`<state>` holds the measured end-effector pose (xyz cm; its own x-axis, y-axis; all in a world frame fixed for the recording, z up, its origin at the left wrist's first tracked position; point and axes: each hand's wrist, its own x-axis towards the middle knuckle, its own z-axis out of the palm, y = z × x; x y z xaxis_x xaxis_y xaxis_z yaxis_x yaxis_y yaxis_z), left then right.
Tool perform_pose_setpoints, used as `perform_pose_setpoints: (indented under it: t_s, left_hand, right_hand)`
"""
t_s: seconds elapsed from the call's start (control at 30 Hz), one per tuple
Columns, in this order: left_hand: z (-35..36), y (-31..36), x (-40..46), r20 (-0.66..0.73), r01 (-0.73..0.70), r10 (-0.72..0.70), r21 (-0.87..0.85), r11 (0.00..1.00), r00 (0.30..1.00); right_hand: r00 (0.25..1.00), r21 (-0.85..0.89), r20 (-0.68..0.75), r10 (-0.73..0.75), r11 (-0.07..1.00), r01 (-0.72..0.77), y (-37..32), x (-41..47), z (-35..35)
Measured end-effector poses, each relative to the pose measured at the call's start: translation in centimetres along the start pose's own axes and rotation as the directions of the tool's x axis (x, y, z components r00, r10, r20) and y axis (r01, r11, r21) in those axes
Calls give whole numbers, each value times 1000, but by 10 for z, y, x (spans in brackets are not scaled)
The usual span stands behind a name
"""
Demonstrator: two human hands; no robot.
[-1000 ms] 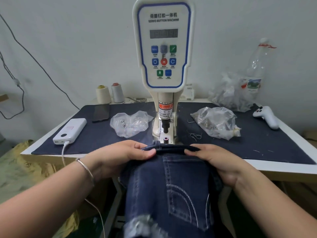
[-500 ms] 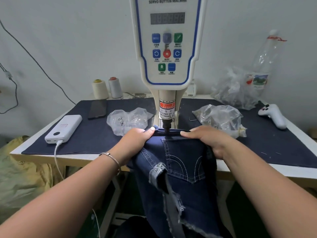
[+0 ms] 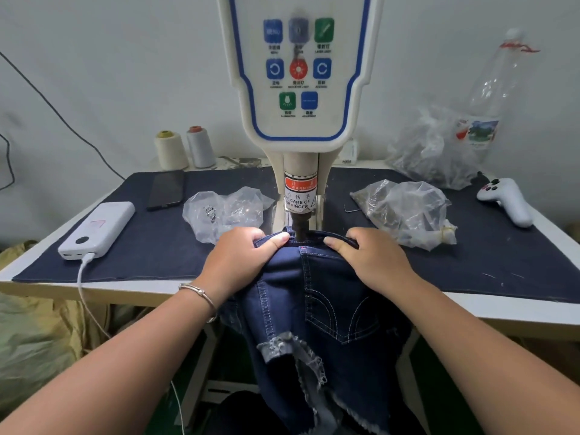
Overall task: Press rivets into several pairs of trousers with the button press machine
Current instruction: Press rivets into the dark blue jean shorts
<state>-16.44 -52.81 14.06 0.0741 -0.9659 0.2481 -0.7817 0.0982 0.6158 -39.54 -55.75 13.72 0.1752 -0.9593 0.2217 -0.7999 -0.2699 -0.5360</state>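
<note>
White wall behind, dark cloth [image 3: 502, 262] over the table [image 3: 470, 306], and at mid-table the button press machine [image 3: 298, 89] with its punch [image 3: 300, 226] down at the trousers [image 3: 329, 309]. Holds the waistband [image 3: 314, 238] spread under the punch. Left hand [image 3: 241, 259] just left of the punch, clenched on the denim with thumb on top. Right hand [image 3: 370, 262] just right of the punch, gripping the band the same way. Cannot tell whether the punch tip touches the cloth yet, nor whether a rivet sits beneath, hidden by the band. Main hazard, as a judgement: both thumbs very near the punch, just as cautioned by the warning label [image 3: 299, 196] above the punch. Risks a crushed fingertip if triggered with either thumb crept inward. Second risk: trousers hanging mostly off the table edge below the punch, so likely to drag the band back toward the body and set the rivet off its mark or through a stray fold. Could also skew the band by pulling harder on one side of the punch, leaving the rivet crooked or half closed. Keeps apart from the clear bag [image 3: 226, 211] left of the punch and the second bag [image 3: 405, 211] right of the punch, so little chance of a snag there.
</note>
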Motion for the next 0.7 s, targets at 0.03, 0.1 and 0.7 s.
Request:
perform_pose_setpoints:
  t_s: [0.03, 0.1, 0.7]
  left_hand:
    - [0, -3, 1, -6, 8, -8, 7, 1000, 1000]
    - [1, -8, 1, -19, 20, -20, 12, 1000, 1000]
    - [17, -21, -1, -54, -44, 31, -264, 963, 998]
  right_hand:
    - [1000, -25, -17, -3, 1000, 3, 0, -1, 2]
    - [999, -45, -43, -12, 999, 10, 1, -2, 5]
    - [1000, -60, 4, 10, 998, -10, 2, 3, 14]
